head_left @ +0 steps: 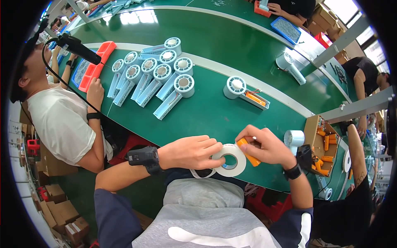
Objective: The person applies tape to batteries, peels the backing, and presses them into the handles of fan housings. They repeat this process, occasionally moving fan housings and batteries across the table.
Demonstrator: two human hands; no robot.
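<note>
My left hand [193, 152] is closed on a roll of white tape [238, 168], gripping its near-left rim; a loose strip curls below it. My right hand [269, 148] pinches an orange cylindrical battery [252, 160], held tilted just right of the roll. Beyond my hands, a light-blue handheld fan [235, 87] lies on the green table, its handle open with an orange battery and wires inside. Several more light-blue fans [162, 72] lie grouped further left, their handles pointing toward me.
At right, a cardboard box [313, 124] holds several orange batteries, beside another fan [294, 138]. A red-orange tray [96, 66] and a blue tray [81, 73] are at far left, near a co-worker in white [66, 120]. A black device [78, 48] hangs over the table. Another co-worker's arm [356, 149] is at right.
</note>
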